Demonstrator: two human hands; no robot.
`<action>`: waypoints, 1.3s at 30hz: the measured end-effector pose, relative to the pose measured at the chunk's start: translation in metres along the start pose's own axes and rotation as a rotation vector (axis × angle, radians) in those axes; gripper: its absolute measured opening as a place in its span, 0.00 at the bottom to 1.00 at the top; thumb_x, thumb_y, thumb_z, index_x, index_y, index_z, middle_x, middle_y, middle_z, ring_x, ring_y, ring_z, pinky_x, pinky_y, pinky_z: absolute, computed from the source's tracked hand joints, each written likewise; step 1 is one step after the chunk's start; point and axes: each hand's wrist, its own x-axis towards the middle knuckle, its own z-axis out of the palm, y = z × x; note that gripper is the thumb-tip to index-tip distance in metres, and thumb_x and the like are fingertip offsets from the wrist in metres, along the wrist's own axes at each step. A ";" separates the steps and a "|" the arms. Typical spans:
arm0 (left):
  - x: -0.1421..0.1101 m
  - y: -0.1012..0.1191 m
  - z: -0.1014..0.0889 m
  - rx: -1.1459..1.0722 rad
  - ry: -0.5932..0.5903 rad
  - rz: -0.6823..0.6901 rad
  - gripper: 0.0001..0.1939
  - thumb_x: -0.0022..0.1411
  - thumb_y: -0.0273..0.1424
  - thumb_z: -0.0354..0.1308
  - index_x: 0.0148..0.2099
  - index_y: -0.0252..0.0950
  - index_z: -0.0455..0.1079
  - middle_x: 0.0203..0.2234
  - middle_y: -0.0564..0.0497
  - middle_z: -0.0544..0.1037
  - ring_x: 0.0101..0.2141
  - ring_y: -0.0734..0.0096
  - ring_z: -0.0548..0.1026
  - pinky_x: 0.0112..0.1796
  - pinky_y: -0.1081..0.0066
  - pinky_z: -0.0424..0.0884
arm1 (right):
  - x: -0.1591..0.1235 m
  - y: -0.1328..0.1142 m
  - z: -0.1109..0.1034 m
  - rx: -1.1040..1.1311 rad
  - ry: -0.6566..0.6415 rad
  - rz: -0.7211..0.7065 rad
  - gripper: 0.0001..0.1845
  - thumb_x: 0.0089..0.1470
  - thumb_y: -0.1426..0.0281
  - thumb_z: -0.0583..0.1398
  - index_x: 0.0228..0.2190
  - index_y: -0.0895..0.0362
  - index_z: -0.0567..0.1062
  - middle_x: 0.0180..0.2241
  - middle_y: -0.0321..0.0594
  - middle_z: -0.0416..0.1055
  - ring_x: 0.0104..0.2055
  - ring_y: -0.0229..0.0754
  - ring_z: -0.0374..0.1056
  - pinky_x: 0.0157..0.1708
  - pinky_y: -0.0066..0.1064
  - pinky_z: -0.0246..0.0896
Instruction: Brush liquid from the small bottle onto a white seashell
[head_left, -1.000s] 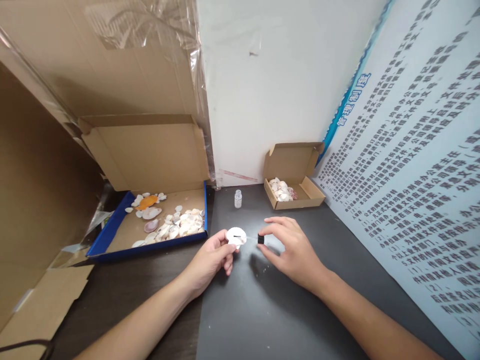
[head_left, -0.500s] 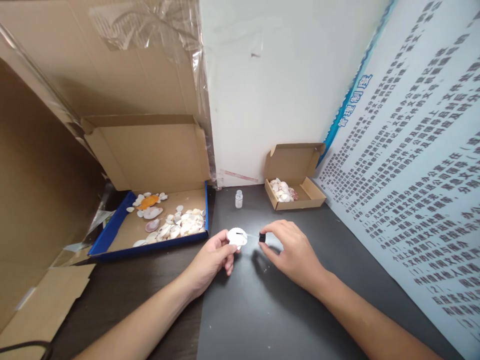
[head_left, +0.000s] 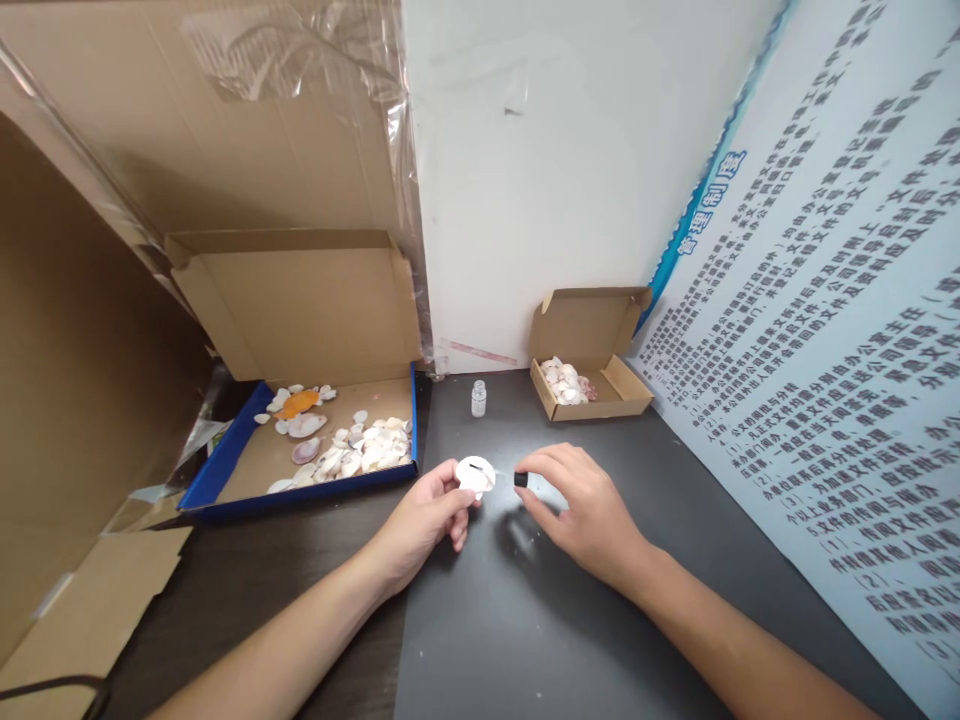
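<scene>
My left hand (head_left: 431, 510) pinches a white seashell (head_left: 472, 480) by its lower left edge, thumb on top. My right hand (head_left: 577, 500) is closed on the black cap of a brush (head_left: 520, 480), gripped between thumb and fingertips. A thin, clear stem runs left from the cap, and its dark tip lies over the inside of the shell; whether it touches cannot be told. Beyond the hands a small clear glass bottle (head_left: 478, 402) stands upright without a cap.
On the left is an open blue-edged cardboard box (head_left: 300, 495) with many shells (head_left: 367, 448) and an orange piece (head_left: 297, 404). A smaller open carton (head_left: 600, 408) at the back right holds more shells. A printed board (head_left: 810, 350) borders the right side.
My right hand has shifted slightly left with the brush, and its dark tip now slants across the shell. My left hand and the shell have barely moved.
</scene>
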 end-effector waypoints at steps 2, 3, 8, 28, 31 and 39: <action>0.000 0.000 0.000 -0.002 -0.003 0.002 0.13 0.53 0.34 0.63 0.36 0.35 0.63 0.24 0.58 0.69 0.16 0.84 0.60 0.19 0.77 0.62 | 0.000 -0.001 0.000 0.013 0.001 -0.004 0.10 0.56 0.78 0.59 0.39 0.54 0.71 0.37 0.38 0.73 0.39 0.43 0.66 0.39 0.35 0.59; 0.001 0.000 0.000 -0.004 -0.004 0.003 0.13 0.53 0.34 0.63 0.36 0.35 0.63 0.24 0.58 0.69 0.16 0.84 0.60 0.19 0.77 0.62 | 0.000 -0.001 0.000 0.016 0.002 -0.005 0.11 0.55 0.79 0.59 0.39 0.54 0.71 0.37 0.38 0.73 0.39 0.43 0.67 0.40 0.35 0.59; 0.002 -0.001 -0.001 -0.008 0.001 0.008 0.13 0.53 0.34 0.62 0.36 0.35 0.63 0.22 0.59 0.67 0.16 0.84 0.59 0.19 0.78 0.62 | 0.000 -0.001 0.000 -0.028 0.035 0.011 0.10 0.55 0.78 0.58 0.39 0.54 0.72 0.36 0.38 0.74 0.38 0.44 0.67 0.39 0.36 0.59; 0.001 -0.002 -0.001 -0.014 0.004 0.009 0.12 0.53 0.34 0.62 0.35 0.35 0.63 0.23 0.59 0.68 0.16 0.84 0.59 0.18 0.77 0.62 | 0.000 -0.001 -0.005 0.130 0.017 0.131 0.11 0.52 0.79 0.58 0.36 0.53 0.70 0.34 0.37 0.68 0.37 0.41 0.65 0.37 0.33 0.61; 0.001 -0.001 -0.001 -0.011 0.002 0.007 0.12 0.53 0.34 0.62 0.36 0.35 0.63 0.22 0.59 0.67 0.16 0.84 0.59 0.19 0.77 0.62 | 0.001 -0.002 -0.006 0.228 0.004 0.095 0.11 0.52 0.79 0.58 0.37 0.53 0.70 0.34 0.37 0.68 0.35 0.40 0.64 0.37 0.32 0.62; -0.001 -0.001 -0.001 -0.008 -0.008 0.006 0.12 0.54 0.34 0.62 0.35 0.35 0.63 0.24 0.58 0.68 0.16 0.85 0.60 0.19 0.78 0.62 | 0.001 -0.004 -0.005 0.240 0.003 0.147 0.10 0.52 0.78 0.58 0.36 0.53 0.69 0.32 0.37 0.66 0.32 0.39 0.63 0.33 0.31 0.62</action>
